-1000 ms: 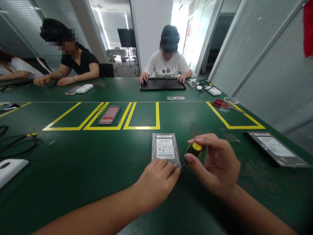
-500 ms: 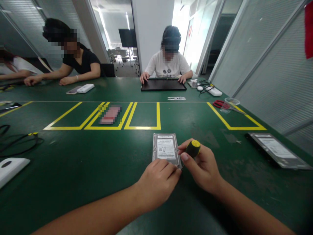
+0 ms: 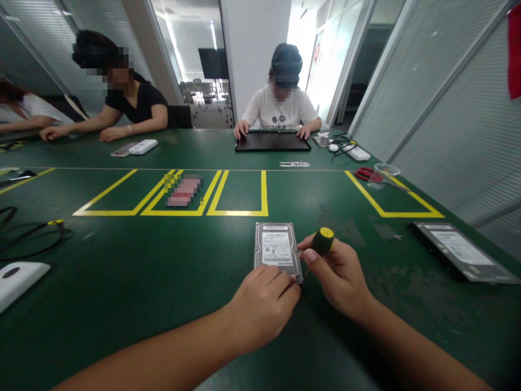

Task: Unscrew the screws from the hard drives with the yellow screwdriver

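A silver hard drive (image 3: pixel 278 244) with a white label lies on the green table in front of me. My left hand (image 3: pixel 262 304) is closed over its near edge, fingers bent and covering that end. Between the thumb and fingers of my right hand (image 3: pixel 337 274) is a screwdriver (image 3: pixel 323 243) with a black and yellow handle. Its thin shaft slants down to the left, toward the drive's near right corner. My fingers partly hide the shaft, and I cannot make out where the tip sits.
Another drive-like unit (image 3: pixel 459 252) lies at the right. Behind it are red-handled scissors (image 3: pixel 366 174) and a clear plastic cup (image 3: pixel 380 176). Yellow tape (image 3: pixel 236 213) marks boxes on the table. A white device (image 3: pixel 20 282) is at left. Across sits a person (image 3: pixel 280 106) with a black panel (image 3: pixel 272 142).
The screwdriver handle has tipped slightly, with my right hand shifting a little, and more of its shaft shows. My left hand and the hard drive stay almost where they were.
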### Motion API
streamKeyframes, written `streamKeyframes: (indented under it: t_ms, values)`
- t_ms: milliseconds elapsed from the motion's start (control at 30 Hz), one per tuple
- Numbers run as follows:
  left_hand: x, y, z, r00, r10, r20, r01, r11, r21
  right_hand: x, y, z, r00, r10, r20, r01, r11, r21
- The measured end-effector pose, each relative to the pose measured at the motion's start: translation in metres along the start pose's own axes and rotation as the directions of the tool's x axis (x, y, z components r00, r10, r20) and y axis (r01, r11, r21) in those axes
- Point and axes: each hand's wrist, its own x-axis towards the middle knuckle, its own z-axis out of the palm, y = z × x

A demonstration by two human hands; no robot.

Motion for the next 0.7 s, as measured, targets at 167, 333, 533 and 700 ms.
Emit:
streamKeyframes:
  t_ms: [167,333,533,700]
  values:
    - [-0.001,0.000,0.001,1.000,0.004,0.000,-0.004,1.000,0.004,0.003,-0.003,-0.003,1.000,0.008,0.007,-0.009,1.000,0.011]
    - [-0.001,0.000,0.002,1.000,0.000,0.020,-0.001,1.000,0.014,0.007,-0.006,-0.007,0.988,0.008,-0.152,-0.001,0.999,0.042]
    - [-0.002,0.000,0.002,1.000,0.006,0.012,-0.006,1.000,0.025,0.010,0.004,-0.015,0.940,-0.110,-0.322,0.034,0.972,-0.232]
    - [-0.004,-0.001,0.003,1.000,0.009,0.010,-0.009,1.000,0.021,0.017,0.017,-0.017,0.972,-0.118,-0.201,0.037,0.929,-0.368]
